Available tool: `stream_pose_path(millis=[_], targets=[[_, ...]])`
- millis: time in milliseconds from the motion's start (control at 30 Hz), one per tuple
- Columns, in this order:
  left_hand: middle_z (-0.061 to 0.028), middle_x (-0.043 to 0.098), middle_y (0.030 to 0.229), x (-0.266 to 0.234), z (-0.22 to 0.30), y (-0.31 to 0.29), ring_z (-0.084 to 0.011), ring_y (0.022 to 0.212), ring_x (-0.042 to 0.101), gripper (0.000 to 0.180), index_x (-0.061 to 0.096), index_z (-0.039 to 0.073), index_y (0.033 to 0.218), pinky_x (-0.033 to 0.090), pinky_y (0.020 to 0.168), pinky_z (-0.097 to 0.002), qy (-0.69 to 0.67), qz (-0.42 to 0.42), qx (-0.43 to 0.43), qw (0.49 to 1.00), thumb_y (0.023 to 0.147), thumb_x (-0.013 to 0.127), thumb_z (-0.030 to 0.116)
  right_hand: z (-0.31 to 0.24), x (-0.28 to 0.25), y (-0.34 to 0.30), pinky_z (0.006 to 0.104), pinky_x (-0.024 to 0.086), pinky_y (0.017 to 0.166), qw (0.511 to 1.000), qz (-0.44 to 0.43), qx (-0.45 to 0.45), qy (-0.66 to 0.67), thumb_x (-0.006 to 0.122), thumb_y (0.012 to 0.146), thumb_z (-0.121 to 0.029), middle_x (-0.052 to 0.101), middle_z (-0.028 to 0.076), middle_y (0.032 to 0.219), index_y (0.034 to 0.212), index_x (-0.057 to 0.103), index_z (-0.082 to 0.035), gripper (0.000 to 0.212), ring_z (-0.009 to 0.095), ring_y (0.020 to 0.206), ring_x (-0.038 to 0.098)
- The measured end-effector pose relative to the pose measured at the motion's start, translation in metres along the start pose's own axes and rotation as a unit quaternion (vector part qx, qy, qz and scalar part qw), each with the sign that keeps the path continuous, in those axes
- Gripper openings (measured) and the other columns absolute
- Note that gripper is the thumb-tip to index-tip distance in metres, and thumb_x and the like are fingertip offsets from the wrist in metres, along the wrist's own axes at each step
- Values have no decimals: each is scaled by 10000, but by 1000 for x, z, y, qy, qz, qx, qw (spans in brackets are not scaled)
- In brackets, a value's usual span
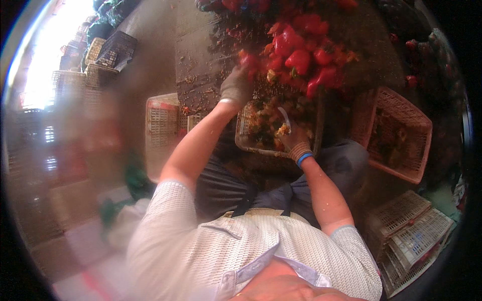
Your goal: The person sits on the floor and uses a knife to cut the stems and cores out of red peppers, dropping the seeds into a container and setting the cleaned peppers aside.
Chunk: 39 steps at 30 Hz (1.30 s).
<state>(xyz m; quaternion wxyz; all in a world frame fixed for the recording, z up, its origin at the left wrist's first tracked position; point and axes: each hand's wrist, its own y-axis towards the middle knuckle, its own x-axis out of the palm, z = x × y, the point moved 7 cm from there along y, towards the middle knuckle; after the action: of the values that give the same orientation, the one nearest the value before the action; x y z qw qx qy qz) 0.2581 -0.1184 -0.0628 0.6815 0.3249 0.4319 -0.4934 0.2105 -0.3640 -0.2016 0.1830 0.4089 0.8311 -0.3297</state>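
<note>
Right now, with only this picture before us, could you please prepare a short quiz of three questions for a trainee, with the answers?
1. Multiple choice: what colour are most peppers piled on the work surface?
a) green
b) red
c) yellow

2. True or false: the right hand is nearer to that pile than the left hand.

3. Short answer: what shape is the pale blade-like tool held above the scrap crate?

Key: 1. b; 2. false; 3. curved.
</note>
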Motion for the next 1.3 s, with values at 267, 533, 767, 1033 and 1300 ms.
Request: stream_pose_path(millis=[267, 533, 767, 1033, 1300], targets=[[-223, 692, 1199, 75, -75, 119, -394, 1135, 665, 336, 702, 124, 1214, 557, 928, -477, 233, -157, -10, 960, 914, 594, 230, -26, -8, -11, 492, 562, 869, 995, -71, 66, -5, 760, 833, -392, 701, 258, 1089, 1193, 666, 17, 553, 400, 991, 691], [-146, 749, 1109, 51, -57, 134, -324, 1025, 722, 281, 735, 62, 1128, 580, 850, -428, 279, -175, 208, 921, 890, 658, 189, -9, 14, 10, 489, 561, 853, 999, -15, -7, 37, 769, 827, -356, 721, 245, 1030, 1162, 683, 7, 502, 410, 938, 701], [-99, 725, 1109, -119, -165, 38, -154, 902, 678, 207, 663, 51, 1159, 562, 756, -312, -256, -64, -120, 957, 953, 653, 70, -24, -6, -3, 490, 565, 824, 996, -50, 75, 21, 768, 839, -343, 723, 239, 1025, 1154, 671, 6, 480, 412, 931, 702], [-144, 713, 1164, -212, -305, -198, -221, 1014, 691, 422, 621, 6, 1289, 569, 865, -343, 3, -132, -328, 935, 899, 748, 105, -41, 15, -5, 464, 543, 854, 999, -33, 11, 26, 791, 766, -332, 704, 232, 1038, 1067, 711, -19, 442, 410, 965, 674], [-83, 637, 1315, -89, -123, -98, -247, 1174, 603, 400, 611, 91, 1324, 475, 1000, -345, -161, -184, 23, 969, 942, 672, 192, -15, 22, 0, 477, 557, 854, 998, -53, 30, -30, 737, 852, -363, 720, 187, 1047, 1136, 675, -73, 411, 367, 958, 696]])
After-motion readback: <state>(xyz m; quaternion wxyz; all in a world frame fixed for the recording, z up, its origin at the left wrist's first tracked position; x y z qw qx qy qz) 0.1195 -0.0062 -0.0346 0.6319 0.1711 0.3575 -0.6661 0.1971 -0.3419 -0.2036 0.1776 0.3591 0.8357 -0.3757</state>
